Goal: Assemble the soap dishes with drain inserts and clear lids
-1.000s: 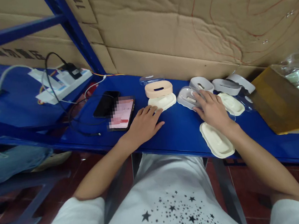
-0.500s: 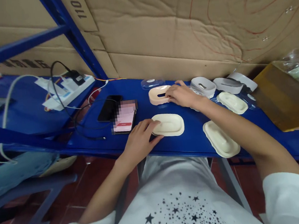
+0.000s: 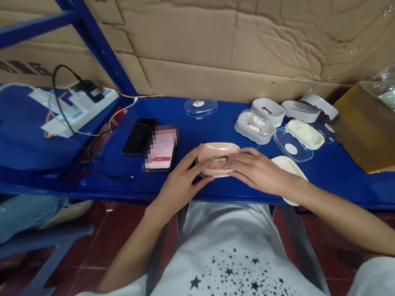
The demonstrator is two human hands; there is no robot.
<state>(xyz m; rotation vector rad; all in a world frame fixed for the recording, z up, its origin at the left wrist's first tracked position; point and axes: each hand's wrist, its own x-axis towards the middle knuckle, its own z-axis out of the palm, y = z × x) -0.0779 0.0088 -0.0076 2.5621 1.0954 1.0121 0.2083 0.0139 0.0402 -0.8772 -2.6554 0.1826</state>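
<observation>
A pink oval dish with a slot in its floor [image 3: 215, 150] sits near the front edge of the blue table, on top of a cream moulded tray that is almost hidden beneath it. My left hand [image 3: 181, 178] grips its left end, thumb at the front and fingers over the rim. On the right end, my right hand [image 3: 260, 169] holds the same dish with its fingers reaching inside. Another cream tray [image 3: 289, 168] lies by my right wrist, partly covered by the forearm.
A clear lid [image 3: 202, 107] lies behind the dish. To the right are grey dishes [image 3: 268, 111], one under a clear cover [image 3: 254, 129], a clear lid [image 3: 293, 149], a cream tray [image 3: 304, 133] and a brown box [image 3: 377, 132]. Phones [image 3: 162, 154] and a power strip [image 3: 79, 114] are left.
My right hand has brought the pink dish toward me from the back and set it over the cream tray. My left hand now grips the dish too.
</observation>
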